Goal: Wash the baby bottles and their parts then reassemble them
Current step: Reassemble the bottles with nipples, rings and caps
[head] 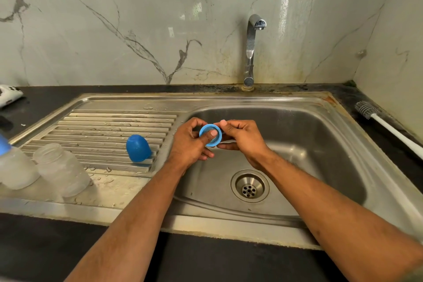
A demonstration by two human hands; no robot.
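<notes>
A blue screw ring [207, 128] is held over the left side of the sink basin [320, 144]. My left hand [190, 142] grips it with the thumb pressed into its opening. My right hand [240, 137] pinches the ring's right side, and whatever sits behind the ring is hidden. A blue dome cap [138, 148] stands on the ribbed draining board [103, 126]. A clear open bottle [61, 168] stands at the board's front left. Beside it at the frame's left edge is a second clear bottle [16, 171] with a blue top.
The chrome tap [251, 48] rises behind the basin with no water running. A white-handled bottle brush [386, 126] lies on the black counter to the right. The drain [250, 186] sits in the basin floor. A patterned white object [9, 96] lies at far left.
</notes>
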